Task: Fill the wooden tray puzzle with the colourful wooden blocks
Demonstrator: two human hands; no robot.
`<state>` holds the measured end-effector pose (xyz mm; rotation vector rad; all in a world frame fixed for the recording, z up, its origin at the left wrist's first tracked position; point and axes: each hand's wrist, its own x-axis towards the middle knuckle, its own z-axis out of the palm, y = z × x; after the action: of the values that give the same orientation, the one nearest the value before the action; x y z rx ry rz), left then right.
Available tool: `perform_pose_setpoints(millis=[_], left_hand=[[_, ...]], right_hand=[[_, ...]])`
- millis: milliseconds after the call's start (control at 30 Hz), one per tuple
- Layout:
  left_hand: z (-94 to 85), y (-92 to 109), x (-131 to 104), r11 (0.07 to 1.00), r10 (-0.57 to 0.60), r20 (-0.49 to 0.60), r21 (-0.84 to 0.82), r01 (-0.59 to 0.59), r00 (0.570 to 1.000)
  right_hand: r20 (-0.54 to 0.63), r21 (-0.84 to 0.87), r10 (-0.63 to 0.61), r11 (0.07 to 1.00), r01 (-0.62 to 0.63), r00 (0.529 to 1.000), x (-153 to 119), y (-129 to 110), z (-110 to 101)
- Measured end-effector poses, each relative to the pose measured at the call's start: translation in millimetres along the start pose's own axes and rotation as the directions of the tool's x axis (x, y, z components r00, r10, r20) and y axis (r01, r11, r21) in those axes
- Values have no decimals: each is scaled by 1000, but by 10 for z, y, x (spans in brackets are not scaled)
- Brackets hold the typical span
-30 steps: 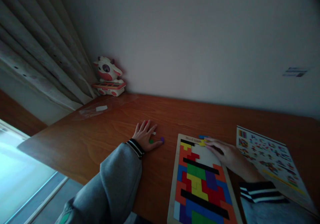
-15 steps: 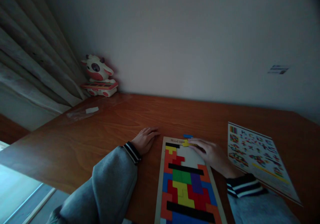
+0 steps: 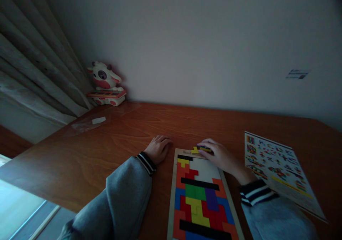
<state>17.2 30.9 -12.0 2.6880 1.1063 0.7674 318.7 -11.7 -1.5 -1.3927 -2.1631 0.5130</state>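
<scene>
My left hand (image 3: 158, 149) lies flat on the table to the left of the puzzle board, fingers stretched out and holding nothing. The light wooden frame of the puzzle board (image 3: 171, 211) surrounds coloured blocks, among them a green block (image 3: 195, 192), a purple block (image 3: 212, 199) and black bars (image 3: 200, 183). Over the board's top edge, my right hand (image 3: 219, 158) is closed, thumb and fingers around a yellow puzzle block (image 3: 195, 150). Dark blue shows between the same fingers; whether that block is gripped too is unclear. Below the hand, a pale part of the board (image 3: 207, 168) is bare.
A printed sheet with coloured block figures (image 3: 283, 172) lies on the table at the right. A cow-shaped toy keyboard (image 3: 107, 85) stands at the back left, near a clear plastic wrapper (image 3: 87, 126) and the curtain (image 3: 34, 61). The wall (image 3: 203, 54) closes off the back.
My right hand has shifted slightly away from me and left with the yellow block, reaching the blue block behind the board. The left fingers have drawn in a little.
</scene>
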Motion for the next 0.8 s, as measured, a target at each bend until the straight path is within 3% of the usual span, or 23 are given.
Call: perform_pose_setpoints(millis=[100,267,433,533,633,700,800], left_hand=[[-16,23,60,999,-19,-1,42,19,1000],[-41,130,56,994,35,-86,105,-26,996],[-39,241,61,997,69,-175,-2,-71,982],[-27,211,93,991,-20,-272,-130,-16,962],[-4,159,116,973,-154,-358,-217,78,921],[12,155,122,966,-186,-367,-240,101,911],[20,211,119,973,-126,-330,-227,51,936]], right_hand=[[-6,29,35,999,-35,999,47,29,5],[-122,71,20,997,-12,992,-32,38,46],[-195,112,49,993,-27,980,-70,1,26],[-286,107,47,994,-17,957,-64,18,28],[-382,171,124,983,-62,916,-66,17,25],[-369,276,216,954,-116,904,-75,-13,13],[-256,437,337,876,-202,906,-101,-78,-2]])
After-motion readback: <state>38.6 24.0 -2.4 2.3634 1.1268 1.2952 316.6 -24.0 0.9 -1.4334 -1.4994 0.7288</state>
